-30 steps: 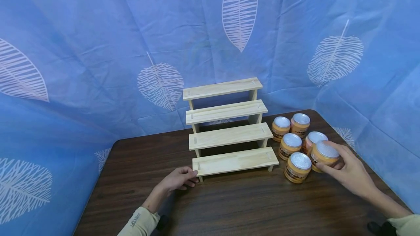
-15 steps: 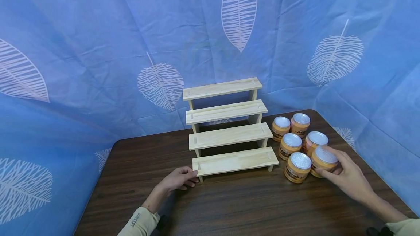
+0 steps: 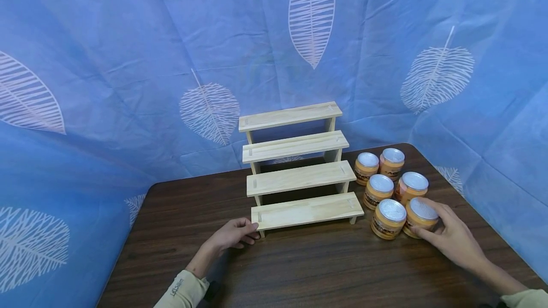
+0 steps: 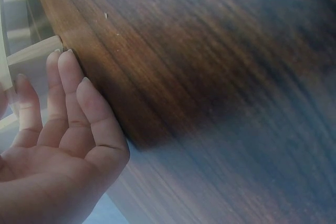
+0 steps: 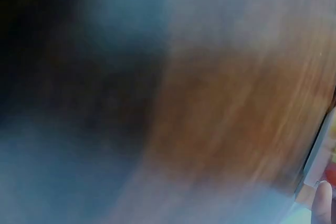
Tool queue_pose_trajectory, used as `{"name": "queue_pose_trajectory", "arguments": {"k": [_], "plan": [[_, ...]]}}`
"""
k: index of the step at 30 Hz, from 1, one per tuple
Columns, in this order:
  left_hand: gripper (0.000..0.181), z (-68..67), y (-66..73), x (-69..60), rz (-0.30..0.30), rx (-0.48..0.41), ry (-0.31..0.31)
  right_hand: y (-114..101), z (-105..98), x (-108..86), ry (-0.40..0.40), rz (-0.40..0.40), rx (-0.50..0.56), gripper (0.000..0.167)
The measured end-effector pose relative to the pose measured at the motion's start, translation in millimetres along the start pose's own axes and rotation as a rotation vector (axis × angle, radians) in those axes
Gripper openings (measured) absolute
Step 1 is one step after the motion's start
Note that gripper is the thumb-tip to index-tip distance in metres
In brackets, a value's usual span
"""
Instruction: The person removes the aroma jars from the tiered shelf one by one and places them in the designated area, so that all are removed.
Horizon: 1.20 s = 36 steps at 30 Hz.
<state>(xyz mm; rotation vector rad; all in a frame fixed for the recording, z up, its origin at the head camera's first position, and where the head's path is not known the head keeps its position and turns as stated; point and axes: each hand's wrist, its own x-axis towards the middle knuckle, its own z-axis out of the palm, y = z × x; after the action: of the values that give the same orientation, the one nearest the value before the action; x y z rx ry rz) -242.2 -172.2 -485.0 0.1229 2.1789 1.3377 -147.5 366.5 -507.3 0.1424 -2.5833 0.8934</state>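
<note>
A pale wooden stepped display rack (image 3: 308,211) stands in the middle of the table. My left hand (image 3: 234,233) is at the front left corner of its lowest step, the thumb on top and the fingers beside and below the board. In the left wrist view the fingers (image 4: 71,77) are slightly bent near the rack's leg. At the right, my right hand (image 3: 455,236) grips an orange jar with a silver lid (image 3: 421,217) from its right side, thumb in front. This jar sits upright beside another front jar (image 3: 388,220). The right wrist view is mostly blurred.
Several more silver-lidded orange jars stand behind, among them a middle jar (image 3: 378,191), a right jar (image 3: 412,187) and back jars (image 3: 366,170). A blue leaf-print cloth (image 3: 128,61) hangs close behind and right of the dark wooden table (image 3: 308,270).
My right hand has brought the gripped jar down and slightly toward me, into place beside the front jar. The left hand and the rack have stayed still.
</note>
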Motion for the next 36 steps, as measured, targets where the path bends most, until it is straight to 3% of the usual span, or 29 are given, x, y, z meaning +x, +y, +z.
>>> {"name": "queue_pose_trajectory", "arguments": {"k": [16, 29, 33, 36], "plan": [[0.038, -0.7, -1.5, 0.2, -0.004, -0.005, 0.005, 1.2, 4.8, 0.0, 0.020, -0.015, -0.031, 0.083], [0.041, -0.7, -1.0, 1.0, 0.003, -0.002, 0.024, -2.8, -3.3, 9.5, -0.095, 0.042, -0.091, 0.096], [0.043, -2.6, -0.5, 0.1, 0.012, 0.020, 0.035, -9.6, -9.9, 17.4, -0.120, 0.001, -0.114, 0.094], [0.042, -4.9, 2.2, -1.6, 0.038, 0.108, 0.090, -14.8, -16.9, 25.2, -0.103, -0.072, -0.120, 0.089]]}}
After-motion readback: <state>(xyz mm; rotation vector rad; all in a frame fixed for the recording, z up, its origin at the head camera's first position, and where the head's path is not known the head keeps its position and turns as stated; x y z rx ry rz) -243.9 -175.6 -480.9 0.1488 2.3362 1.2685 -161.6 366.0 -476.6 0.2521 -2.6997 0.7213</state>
